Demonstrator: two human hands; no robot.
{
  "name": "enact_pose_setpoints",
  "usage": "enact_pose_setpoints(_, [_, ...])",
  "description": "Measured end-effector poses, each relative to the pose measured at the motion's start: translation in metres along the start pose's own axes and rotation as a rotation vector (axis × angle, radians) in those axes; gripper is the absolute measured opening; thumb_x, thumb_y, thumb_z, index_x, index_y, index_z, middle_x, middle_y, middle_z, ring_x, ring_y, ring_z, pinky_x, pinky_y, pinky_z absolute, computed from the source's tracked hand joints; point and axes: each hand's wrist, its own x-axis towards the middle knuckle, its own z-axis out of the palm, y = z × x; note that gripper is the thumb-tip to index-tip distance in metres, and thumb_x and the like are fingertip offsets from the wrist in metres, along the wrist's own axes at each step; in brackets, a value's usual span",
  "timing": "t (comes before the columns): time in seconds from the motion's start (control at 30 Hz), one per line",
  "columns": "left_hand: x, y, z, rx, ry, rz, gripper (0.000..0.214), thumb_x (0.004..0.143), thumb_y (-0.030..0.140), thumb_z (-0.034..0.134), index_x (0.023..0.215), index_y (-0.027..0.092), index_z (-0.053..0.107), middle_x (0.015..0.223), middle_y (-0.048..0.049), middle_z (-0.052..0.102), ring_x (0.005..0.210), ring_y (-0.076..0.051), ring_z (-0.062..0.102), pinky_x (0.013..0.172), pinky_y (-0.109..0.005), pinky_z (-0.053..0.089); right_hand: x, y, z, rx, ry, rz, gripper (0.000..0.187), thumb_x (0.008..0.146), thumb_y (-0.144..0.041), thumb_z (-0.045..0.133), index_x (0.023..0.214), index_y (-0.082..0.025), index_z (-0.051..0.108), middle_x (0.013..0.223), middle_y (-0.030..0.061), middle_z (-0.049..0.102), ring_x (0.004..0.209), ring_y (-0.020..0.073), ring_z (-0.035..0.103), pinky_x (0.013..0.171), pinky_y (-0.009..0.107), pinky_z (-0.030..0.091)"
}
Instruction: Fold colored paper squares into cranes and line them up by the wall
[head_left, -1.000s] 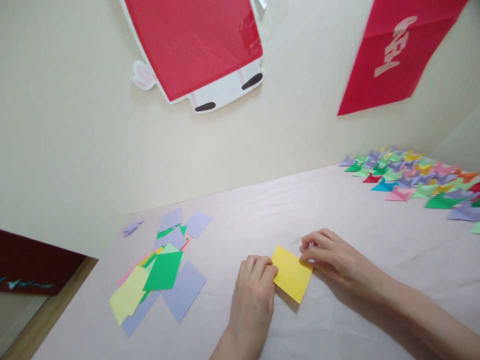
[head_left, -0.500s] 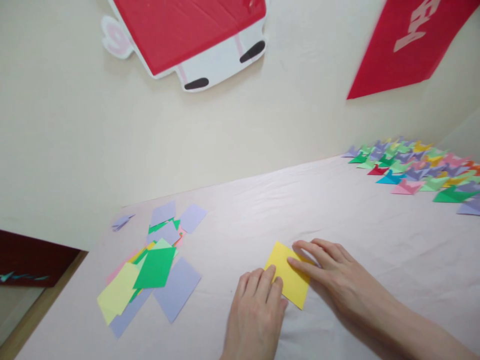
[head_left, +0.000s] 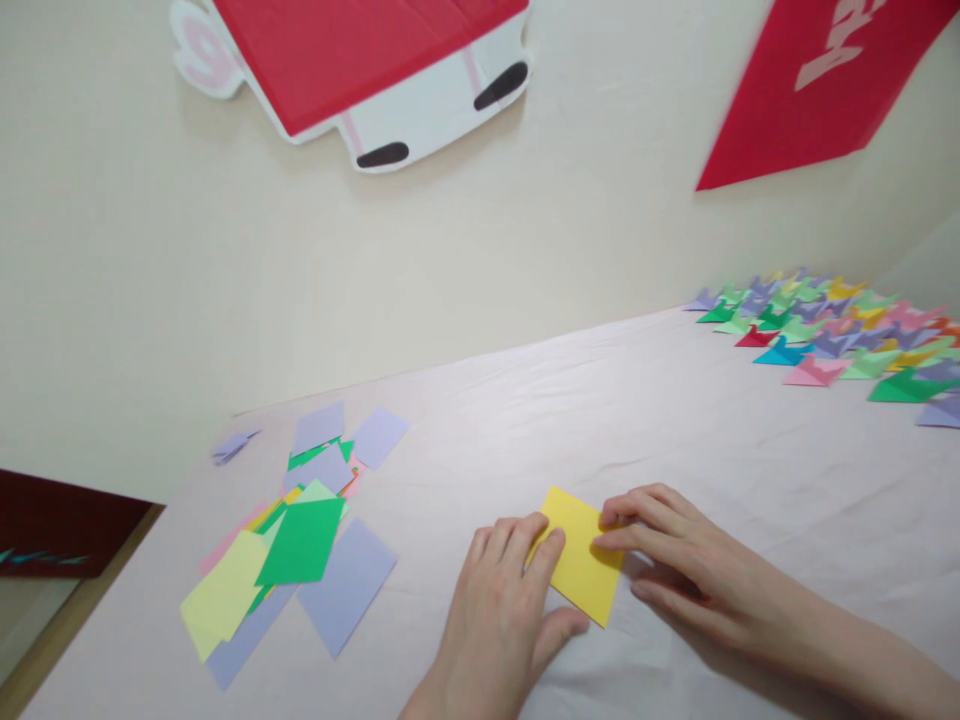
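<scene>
Pale cloth, lightly creased, covers the work surface and runs back to an off-white wall.

Hands: apart from each other, one on either side of a yellow sheet, which lies on the cloth near the front, turned so a corner points away from the person. Left hand has fingers loosely spread, tips on the sheet's left side; its thumb lies close by the lower edge, contact unclear. Right hand rests fingertips on the right side, thumb held away from the paper. Neither looks clamped; contact is from above. Cannot tell whether the sheet is one layer or doubled.

Step in hand, my reading: steadying and squaring the yellow sheet by its opposite sides. Next move calls for light fingertips; lifting an edge would need a thumb beneath it while the other hand pins the rest.

Further out, left of the hands: loose overlapping sheets, with a green sheet on top, a pale yellow sheet and a lavender sheet beside it. Beyond, small lavender pieces near the table's far corner.

Far right: close rows of folded paper shapes, many colours, standing well apart from the hands.

On the wall: a red-and-white cut-out and a red hanging with pale lettering, partly out of view.
</scene>
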Motion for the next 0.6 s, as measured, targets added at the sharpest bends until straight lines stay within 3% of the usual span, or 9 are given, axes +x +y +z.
enact_pose_setpoints(0.1, [0.0005, -0.001, 0.0002, 0.001, -0.007, -0.008, 0.06, 0.071, 0.03, 0.083, 0.12, 0.017, 0.052, 0.121, -0.0101, 0.061, 0.102, -0.028, 0.057, 0.084, -0.044, 0.051, 0.0036, 0.001, 0.0017, -0.018, -0.009, -0.009, 0.036, 0.084, -0.011, 0.058, 0.117, -0.027, 0.062, 0.117, 0.0078, 0.061, 0.113, 0.0225, 0.051, 0.095, 0.037, 0.047])
enact_pose_setpoints(0.27, [0.0055, -0.0028, 0.0022, 0.047, -0.031, 0.006, 0.038, 0.08, 0.026, 0.075, 0.112, 0.017, 0.056, 0.114, -0.0066, 0.063, 0.096, -0.026, 0.058, 0.08, -0.043, 0.051, 0.0081, -0.0001, 0.0044, -0.065, -0.047, -0.024, 0.034, 0.084, -0.009, 0.058, 0.113, -0.026, 0.062, 0.115, 0.0078, 0.06, 0.111, 0.0233, 0.05, 0.094, 0.037, 0.046])
enact_pose_setpoints(0.43, [0.0061, -0.004, -0.0015, 0.028, -0.054, 0.049, 0.062, 0.069, 0.042, 0.083, 0.118, 0.019, 0.054, 0.119, -0.0074, 0.061, 0.099, -0.028, 0.057, 0.082, -0.044, 0.051, 0.007, -0.0011, 0.0031, -0.046, -0.113, 0.001, 0.038, 0.082, -0.01, 0.06, 0.116, -0.027, 0.059, 0.12, 0.0076, 0.056, 0.116, 0.0236, 0.047, 0.098, 0.038, 0.044])
enact_pose_setpoints(0.6, [0.0066, -0.0061, 0.001, 0.083, -0.03, 0.088, 0.046, 0.076, 0.029, 0.079, 0.114, 0.017, 0.056, 0.114, -0.0074, 0.063, 0.093, -0.026, 0.059, 0.08, -0.043, 0.052, 0.0083, -0.0005, 0.0041, -0.065, -0.061, -0.023, 0.034, 0.083, -0.01, 0.06, 0.113, -0.024, 0.06, 0.119, 0.0084, 0.057, 0.113, 0.0226, 0.05, 0.096, 0.037, 0.044])
